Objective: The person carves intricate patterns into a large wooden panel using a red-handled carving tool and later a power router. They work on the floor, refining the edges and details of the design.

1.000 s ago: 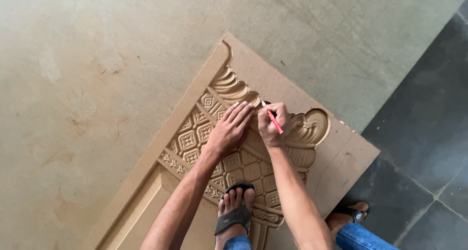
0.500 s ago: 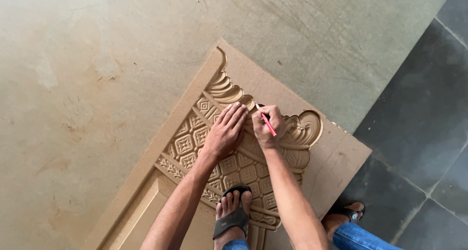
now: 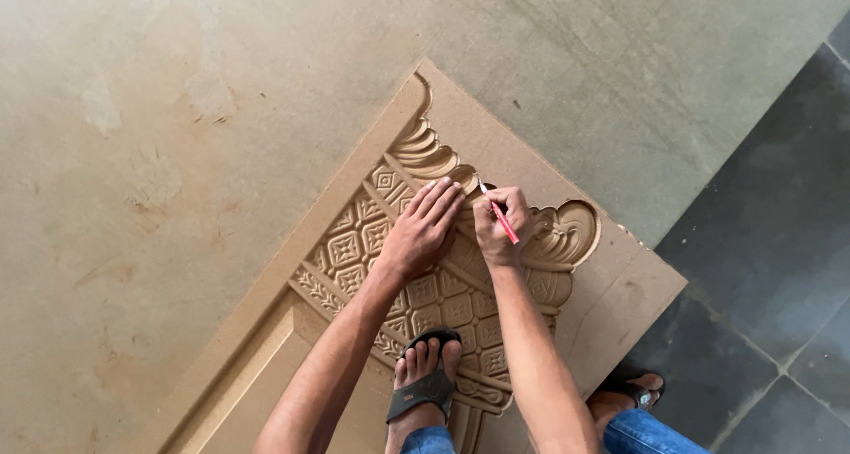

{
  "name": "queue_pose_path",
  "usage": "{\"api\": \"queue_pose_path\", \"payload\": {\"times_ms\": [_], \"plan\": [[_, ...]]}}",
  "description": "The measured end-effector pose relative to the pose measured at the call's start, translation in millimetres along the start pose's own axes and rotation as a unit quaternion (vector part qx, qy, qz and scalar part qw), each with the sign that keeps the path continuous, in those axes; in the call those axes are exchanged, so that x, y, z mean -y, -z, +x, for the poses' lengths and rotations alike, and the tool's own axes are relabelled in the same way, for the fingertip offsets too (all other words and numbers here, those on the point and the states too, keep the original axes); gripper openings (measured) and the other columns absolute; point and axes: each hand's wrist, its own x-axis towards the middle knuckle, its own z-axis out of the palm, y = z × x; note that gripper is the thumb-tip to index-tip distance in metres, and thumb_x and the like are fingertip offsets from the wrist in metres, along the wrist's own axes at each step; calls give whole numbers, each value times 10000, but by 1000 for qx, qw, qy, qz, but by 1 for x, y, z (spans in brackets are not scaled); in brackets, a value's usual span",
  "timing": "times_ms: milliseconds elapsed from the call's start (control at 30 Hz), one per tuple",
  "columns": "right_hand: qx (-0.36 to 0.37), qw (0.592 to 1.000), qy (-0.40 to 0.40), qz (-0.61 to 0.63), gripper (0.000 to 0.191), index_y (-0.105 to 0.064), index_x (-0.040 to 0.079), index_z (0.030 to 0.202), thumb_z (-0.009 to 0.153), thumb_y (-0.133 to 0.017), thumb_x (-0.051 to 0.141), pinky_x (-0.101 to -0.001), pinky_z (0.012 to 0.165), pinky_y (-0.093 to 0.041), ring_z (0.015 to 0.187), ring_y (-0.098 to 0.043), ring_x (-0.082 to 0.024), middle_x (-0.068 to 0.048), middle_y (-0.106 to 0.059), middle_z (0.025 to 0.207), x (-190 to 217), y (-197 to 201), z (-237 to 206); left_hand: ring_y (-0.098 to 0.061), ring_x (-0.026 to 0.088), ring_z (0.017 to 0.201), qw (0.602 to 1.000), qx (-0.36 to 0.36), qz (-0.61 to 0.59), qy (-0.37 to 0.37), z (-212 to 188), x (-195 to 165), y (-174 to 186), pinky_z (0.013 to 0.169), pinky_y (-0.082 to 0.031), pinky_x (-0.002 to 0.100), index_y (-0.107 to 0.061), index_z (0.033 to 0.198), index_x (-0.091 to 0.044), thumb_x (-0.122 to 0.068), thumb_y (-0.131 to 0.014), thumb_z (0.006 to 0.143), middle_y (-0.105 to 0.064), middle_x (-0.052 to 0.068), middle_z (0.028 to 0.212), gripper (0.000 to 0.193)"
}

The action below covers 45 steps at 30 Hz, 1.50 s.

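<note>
A tan carved wooden panel [image 3: 620, 294] lies flat on the floor, cut with scrolls, leaves and a lattice of small diamond squares. My left hand [image 3: 423, 230] rests flat on the lattice, fingers together, pressing the panel down. My right hand [image 3: 501, 226] is closed around a thin red-handled tool [image 3: 498, 215]; its pale tip touches the carving near the upper scroll. The two hands sit side by side, almost touching. My left foot in a dark sandal [image 3: 425, 385] stands on the lower carving.
Rough beige concrete floor [image 3: 177, 153] spreads to the left and above the panel. Dark grey tiles [image 3: 770, 241] lie to the right. My right foot in a sandal [image 3: 630, 392] rests at the panel's lower right edge beside blue jeans [image 3: 646, 432].
Both hands stay on the same spot of the carving; the red tool shifts only slightly. The view has drifted a little.
</note>
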Motion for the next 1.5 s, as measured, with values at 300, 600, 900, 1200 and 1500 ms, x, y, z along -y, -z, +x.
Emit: {"api": "queue_pose_path", "payload": {"times_ms": [300,600,900,1200,1500], "plan": [[44,997,-25,60,100,-660,19,983,928,-705,88,-292,685,-551,749,-651,-136,-84,-715,879,-6,13,10,-454,307,1455,1000,-16,-8,6,0,-1,-2,1252,-318,460,-576,1399,35,-160,-635,942,-551,164,1494,500],[166,986,4,20,66,-671,19,913,868,-691,63,-284,614,-530,667,-665,-137,-83,-701,781,-21,25,40,-443,301,1468,1000,-6,7,7,-2,1,-5,1251,-313,451,-570,1421,20,-166,-634,930,-534,162,1516,529],[162,987,21,15,69,-671,22,949,897,-692,63,-289,642,-545,701,-685,-150,-86,-712,823,-19,22,35,-433,312,1476,1000,-2,-7,8,-4,3,-5,1258,-309,454,-549,1439,34,-168,-636,927,-520,174,1523,557],[169,985,28,14,80,-682,30,976,911,-710,68,-295,667,-547,738,-681,-148,-92,-719,882,-15,23,34,-421,315,1483,1000,-6,-13,7,-4,3,-6,1259,-300,460,-544,1437,30,-167,-631,928,-511,175,1533,552],[180,983,30,3,71,-667,39,938,876,-696,61,-301,648,-546,695,-682,-167,-97,-701,815,-22,25,40,-420,315,1480,1000,-4,-9,6,-4,4,-7,1254,-299,460,-544,1436,29,-168,-617,928,-507,173,1533,550]]}}
